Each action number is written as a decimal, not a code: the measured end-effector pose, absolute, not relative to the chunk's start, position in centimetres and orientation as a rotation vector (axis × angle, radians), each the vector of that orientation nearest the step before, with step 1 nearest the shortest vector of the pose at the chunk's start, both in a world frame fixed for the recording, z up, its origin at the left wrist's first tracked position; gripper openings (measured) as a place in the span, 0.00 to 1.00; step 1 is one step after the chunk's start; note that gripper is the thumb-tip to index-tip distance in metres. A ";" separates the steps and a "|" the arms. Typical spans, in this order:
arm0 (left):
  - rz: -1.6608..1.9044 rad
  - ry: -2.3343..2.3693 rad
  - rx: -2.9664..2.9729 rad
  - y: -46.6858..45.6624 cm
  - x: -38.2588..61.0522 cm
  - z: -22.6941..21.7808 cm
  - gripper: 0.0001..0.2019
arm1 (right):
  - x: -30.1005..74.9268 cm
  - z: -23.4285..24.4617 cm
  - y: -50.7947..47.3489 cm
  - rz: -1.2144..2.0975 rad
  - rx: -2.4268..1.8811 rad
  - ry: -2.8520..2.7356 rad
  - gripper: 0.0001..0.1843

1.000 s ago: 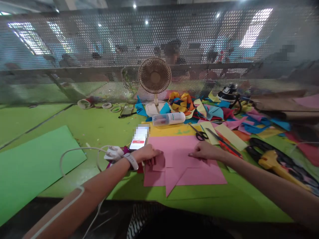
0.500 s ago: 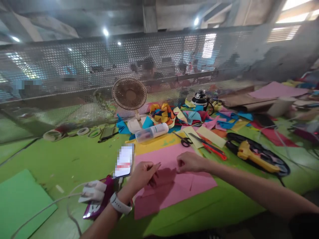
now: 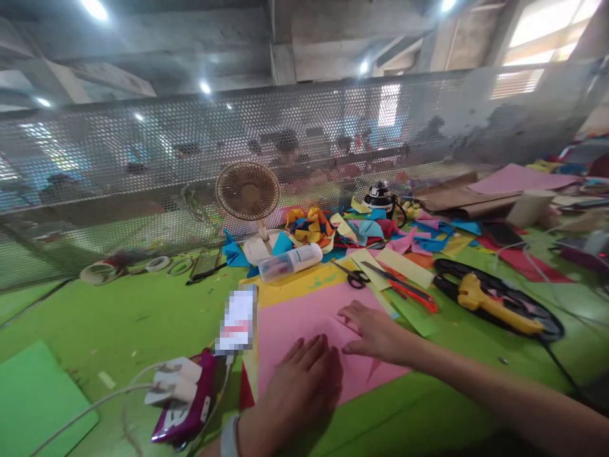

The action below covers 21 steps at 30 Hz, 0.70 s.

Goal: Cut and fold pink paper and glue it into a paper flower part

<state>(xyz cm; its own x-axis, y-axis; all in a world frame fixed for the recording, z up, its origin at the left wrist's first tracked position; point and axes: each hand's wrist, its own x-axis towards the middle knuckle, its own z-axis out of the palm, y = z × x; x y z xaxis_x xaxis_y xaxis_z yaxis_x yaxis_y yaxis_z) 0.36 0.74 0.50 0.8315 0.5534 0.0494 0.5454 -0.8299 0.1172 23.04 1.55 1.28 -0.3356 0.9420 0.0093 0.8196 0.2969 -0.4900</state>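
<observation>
A pink sheet of paper (image 3: 295,317) lies in front of me on top of a yellow sheet (image 3: 285,291). My left hand (image 3: 307,371) rests palm down on the pink sheet, its fingers stretched out. To its right, my right hand (image 3: 375,330) touches the same sheet with thumb and fingers apart. A raised crease shows in the paper beside the right fingertips. Just beyond the right hand lie black-handled scissors (image 3: 356,278) and a red-handled cutter (image 3: 413,292). Left of the sheet is a phone (image 3: 236,320) with a cable plugged in.
A small fan (image 3: 248,190) and a clear bottle (image 3: 290,262) stand behind the sheets, near coloured paper scraps (image 3: 366,228). A yellow glue gun (image 3: 495,304) sits in a black tray at right. A purple power strip (image 3: 190,406) with plugs lies at left, near green paper (image 3: 42,400).
My left hand has come down flat onto the pink paper, nearer to me. My right hand has opened from a closed pinch and lowered toward the sheet. The view has tilted up slightly.
</observation>
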 end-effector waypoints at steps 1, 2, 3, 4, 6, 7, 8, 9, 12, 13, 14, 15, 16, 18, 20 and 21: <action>0.140 0.881 2.926 0.7 0.4 0.3 0.24 | 23.1 1.2 1.8 0.634 -1.588 -2.269 0.32; 0.165 0.887 2.937 0.7 0.4 0.3 0.24 | 23.1 1.1 2.0 0.681 -1.564 -2.269 0.33; 0.189 0.889 2.949 0.7 0.4 0.3 0.25 | 23.1 1.1 2.4 0.726 -1.529 -2.264 0.33; 0.216 0.894 2.961 0.7 0.4 0.4 0.27 | 23.1 1.0 2.7 0.776 -1.485 -2.243 0.34; 0.272 0.907 2.977 0.5 0.3 0.7 0.31 | 22.9 0.7 3.6 0.898 -1.382 -2.121 0.32; 0.304 0.913 2.982 0.5 0.2 0.9 0.34 | 22.7 0.6 3.9 0.978 -1.333 -2.008 0.31; 0.340 0.918 2.985 0.4 0.2 1.1 0.37 | 22.4 0.4 4.2 1.073 -1.290 -1.867 0.29; 0.383 0.921 2.991 0.4 0.2 1.3 0.40 | 22.0 0.2 4.3 1.180 -1.247 -1.712 0.28; 0.474 0.925 3.026 0.7 0.4 1.3 0.39 | 20.7 -0.4 3.8 1.491 -1.095 -1.322 0.28; 0.485 0.940 3.034 0.9 0.5 1.2 0.35 | 20.4 -0.6 3.4 1.564 -1.042 -1.275 0.29; 0.480 0.954 3.035 1.1 0.7 1.0 0.30 | 20.1 -0.7 3.1 1.614 -1.008 -1.281 0.31; 0.468 0.968 3.024 1.3 0.9 0.8 0.26 | 20.1 -0.7 2.8 1.639 -1.004 -1.338 0.33; 0.464 0.985 3.001 1.4 1.0 0.6 0.23 | 20.2 -0.6 2.6 1.643 -1.028 -1.440 0.35; 0.474 1.009 2.937 1.6 1.2 0.3 0.20 | 21.3 0.1 2.5 1.502 -1.190 -1.735 0.34; 0.471 1.007 2.896 1.7 1.1 0.2 0.21 | 23.6 1.3 3.0 1.099 -1.435 -2.024 0.27; 0.450 0.991 2.899 1.8 1.1 0.3 0.21 | 25.1 2.0 3.3 0.730 -1.577 -2.145 0.23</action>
